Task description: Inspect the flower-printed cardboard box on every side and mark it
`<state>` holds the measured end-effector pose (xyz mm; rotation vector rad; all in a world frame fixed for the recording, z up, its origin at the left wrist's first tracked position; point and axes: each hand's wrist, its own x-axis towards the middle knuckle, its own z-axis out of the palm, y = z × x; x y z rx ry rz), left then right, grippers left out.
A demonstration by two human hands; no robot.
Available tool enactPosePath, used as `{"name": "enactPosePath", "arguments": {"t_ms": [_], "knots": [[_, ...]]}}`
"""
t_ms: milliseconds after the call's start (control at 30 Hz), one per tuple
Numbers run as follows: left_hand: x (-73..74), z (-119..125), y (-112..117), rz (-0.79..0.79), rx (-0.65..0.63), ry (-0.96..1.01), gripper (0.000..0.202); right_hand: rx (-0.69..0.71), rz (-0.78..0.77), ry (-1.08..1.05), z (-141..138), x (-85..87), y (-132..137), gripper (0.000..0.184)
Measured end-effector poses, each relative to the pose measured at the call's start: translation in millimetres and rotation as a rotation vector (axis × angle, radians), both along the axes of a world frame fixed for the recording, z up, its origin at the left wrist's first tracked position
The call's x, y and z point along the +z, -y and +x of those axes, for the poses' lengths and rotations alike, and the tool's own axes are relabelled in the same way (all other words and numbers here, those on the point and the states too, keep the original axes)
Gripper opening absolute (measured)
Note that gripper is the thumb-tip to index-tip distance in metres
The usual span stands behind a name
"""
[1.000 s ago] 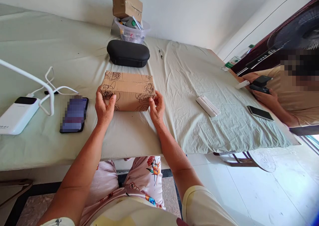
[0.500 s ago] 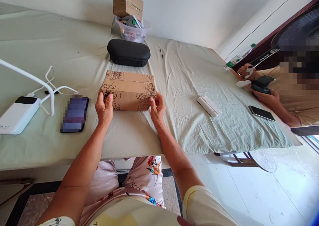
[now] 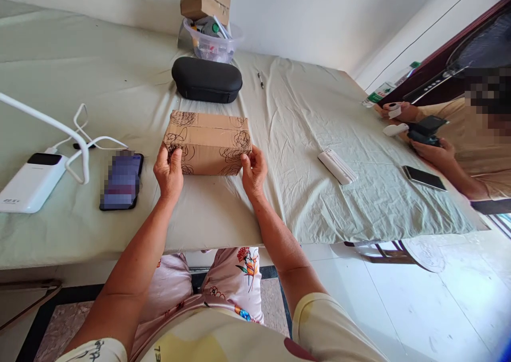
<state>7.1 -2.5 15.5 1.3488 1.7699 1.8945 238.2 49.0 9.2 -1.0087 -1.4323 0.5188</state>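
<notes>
A brown cardboard box [image 3: 207, 144] with black scribbled loops on its top and front sits between my hands near the table's front. My left hand [image 3: 168, 171] grips its left end, thumb on the front face and fingers behind the side. At the right end, my right hand [image 3: 254, 171] holds it the same way. Most of the fingers are hidden behind the box ends. Just beyond the box lies a black zip case [image 3: 206, 80]. To the left of my left hand is a phone [image 3: 122, 181] with a blurred screen.
A white power bank [image 3: 34, 183] with a looping white cable [image 3: 59, 120] lies at left. Behind stand a plastic basket [image 3: 215, 48] and another carton [image 3: 203, 0]. A pen [image 3: 261, 80], a white ridged object [image 3: 337, 166] and a dark phone [image 3: 423, 178] lie rightward. Another person [image 3: 451, 144] holds a black device.
The view has shifted slightly, so things on the table sit a little differently in the picture. Both hands keep the same hold on the cardboard box.
</notes>
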Motion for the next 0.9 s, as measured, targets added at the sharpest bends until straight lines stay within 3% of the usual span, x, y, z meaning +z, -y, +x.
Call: {"name": "enactPosePath", "arguments": {"t_ms": [333, 500, 700, 800, 900], "knots": [[-7.5, -2, -4, 0.052, -0.062, -0.005, 0.065, 0.016, -0.011, -0.015, -3, -10.8, -7, 0.039], [-15.7, -6, -12, -0.053, -0.035, 0.065, 0.059, 0.070, -0.104, -0.055, -3, -16.3, -12, 0.031], [-19.0, -9, -15, -0.140, -0.074, 0.022, 0.076, 0.119, -0.249, 0.129, 3, -29.0, -20, 0.033], [-23.9, -11, -15, -0.189, -0.038, 0.033, 0.082, 0.128, -0.227, 0.239, 5, -36.7, -23, 0.030], [-26.4, -13, -15, -0.259, -0.004, 0.054, 0.073, 0.128, -0.184, 0.279, 6, -41.3, -25, 0.026]]}}
